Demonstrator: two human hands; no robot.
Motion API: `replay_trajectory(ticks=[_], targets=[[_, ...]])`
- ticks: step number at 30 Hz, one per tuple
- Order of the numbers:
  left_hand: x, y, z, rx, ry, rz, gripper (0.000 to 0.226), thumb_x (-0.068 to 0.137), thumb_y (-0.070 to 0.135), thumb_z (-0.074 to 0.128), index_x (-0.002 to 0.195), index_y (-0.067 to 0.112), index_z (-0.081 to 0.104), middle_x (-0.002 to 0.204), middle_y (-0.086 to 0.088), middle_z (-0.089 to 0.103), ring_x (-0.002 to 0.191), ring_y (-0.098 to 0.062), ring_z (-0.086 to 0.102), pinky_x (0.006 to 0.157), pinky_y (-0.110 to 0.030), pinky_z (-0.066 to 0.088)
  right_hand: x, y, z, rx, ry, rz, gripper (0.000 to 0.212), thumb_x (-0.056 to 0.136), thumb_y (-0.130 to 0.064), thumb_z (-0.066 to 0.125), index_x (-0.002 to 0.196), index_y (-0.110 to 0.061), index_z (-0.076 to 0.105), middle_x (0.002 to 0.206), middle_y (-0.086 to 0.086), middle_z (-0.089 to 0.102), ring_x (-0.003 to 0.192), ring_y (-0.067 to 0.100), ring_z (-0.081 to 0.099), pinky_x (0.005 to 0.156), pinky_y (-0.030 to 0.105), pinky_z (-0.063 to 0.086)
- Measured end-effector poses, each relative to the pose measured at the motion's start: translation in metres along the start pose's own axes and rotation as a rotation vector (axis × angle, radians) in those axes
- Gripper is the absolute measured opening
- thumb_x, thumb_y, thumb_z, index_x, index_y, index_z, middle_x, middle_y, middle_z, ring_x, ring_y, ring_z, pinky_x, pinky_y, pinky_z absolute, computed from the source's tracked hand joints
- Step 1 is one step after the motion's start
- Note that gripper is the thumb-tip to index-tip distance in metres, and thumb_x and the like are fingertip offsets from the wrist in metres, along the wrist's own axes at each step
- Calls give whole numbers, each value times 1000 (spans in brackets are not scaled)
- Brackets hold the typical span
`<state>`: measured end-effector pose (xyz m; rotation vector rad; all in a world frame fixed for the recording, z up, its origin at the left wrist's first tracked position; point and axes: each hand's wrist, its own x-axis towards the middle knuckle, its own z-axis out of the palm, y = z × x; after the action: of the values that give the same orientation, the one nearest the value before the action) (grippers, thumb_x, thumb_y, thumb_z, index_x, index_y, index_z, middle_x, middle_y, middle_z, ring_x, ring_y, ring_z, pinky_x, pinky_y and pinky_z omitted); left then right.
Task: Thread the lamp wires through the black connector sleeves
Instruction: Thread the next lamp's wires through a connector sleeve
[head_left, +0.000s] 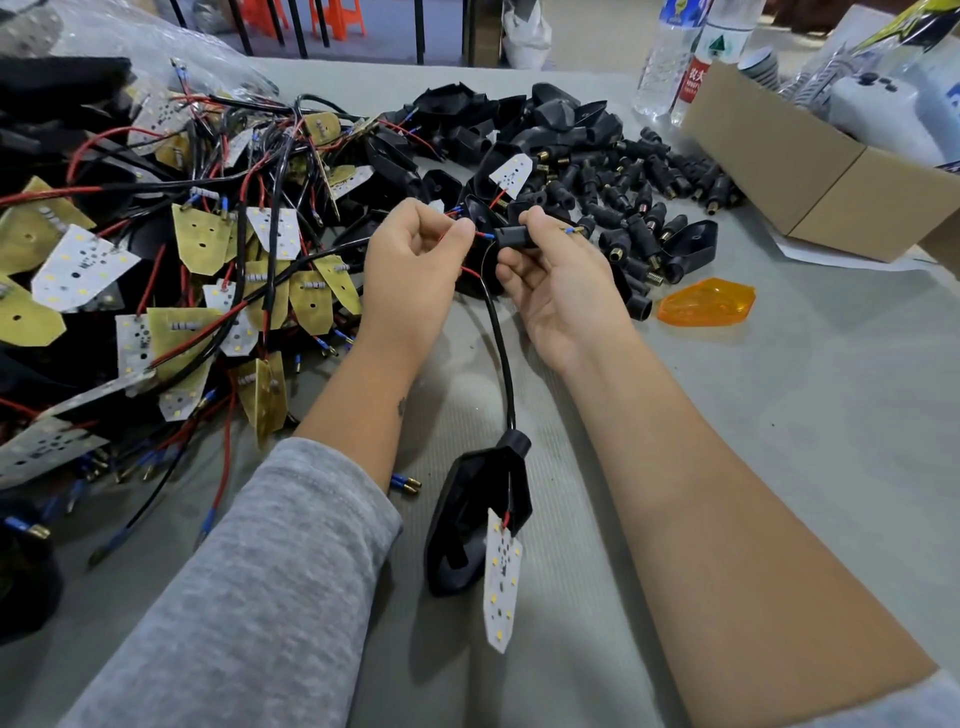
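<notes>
Red wire (451, 235), thin and floppy, I'm pinching near its tip at centre frame with my left hand (410, 254); my right hand (556, 270) is gripping the stiff sleeve (511, 236).

You get bright, even overhead light. Soft shadows sit under your forearms on grey ribbed table mat (779, 395). Slight glare on translucent orange plastic lens cover (706, 302) and clear plastic water bottles (670, 57). Centre sharp. Wide-angle bending stretches frame edges; grey knit sleeve (249, 597) looms large, slightly soft.
</notes>
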<state>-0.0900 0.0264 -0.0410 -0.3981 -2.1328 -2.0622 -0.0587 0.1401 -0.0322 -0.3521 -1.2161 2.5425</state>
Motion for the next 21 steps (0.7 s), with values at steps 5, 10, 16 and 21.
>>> replay_trajectory(ticks=[5,10,16,21], targets=[[-2,0,0,37,-81,27,22,92,15,65,71,17,61,72,0,60,82,-18,62,90,-39,50,-2,2,0,-22,-45,13,8,98,-14,56,93,-9,59,62,0,67,51,7,59,57,19,54],[0,1,2,12,-64,-64,16,95,19,58,80,18,65,69,7,62,61,-1,55,58,-13,44,-1,2,0,-14,-18,1,6,97,-14,59,93,-10,59,66,0,66,52,8,59,58,20,55],[3,-3,0,4,-19,-97,15,93,14,59,79,17,60,70,6,64,59,1,56,58,-14,44,0,3,-2,-68,-2,-40,8,95,-15,61,89,-13,57,73,3,68,53,8,58,56,19,51],[0,-3,0,38,-72,-39,19,92,12,63,74,18,64,60,12,63,57,2,55,60,-13,44,-1,5,-2,-145,-50,-45,10,95,-15,61,87,-14,57,77,3,70,55,7,58,55,18,50]])
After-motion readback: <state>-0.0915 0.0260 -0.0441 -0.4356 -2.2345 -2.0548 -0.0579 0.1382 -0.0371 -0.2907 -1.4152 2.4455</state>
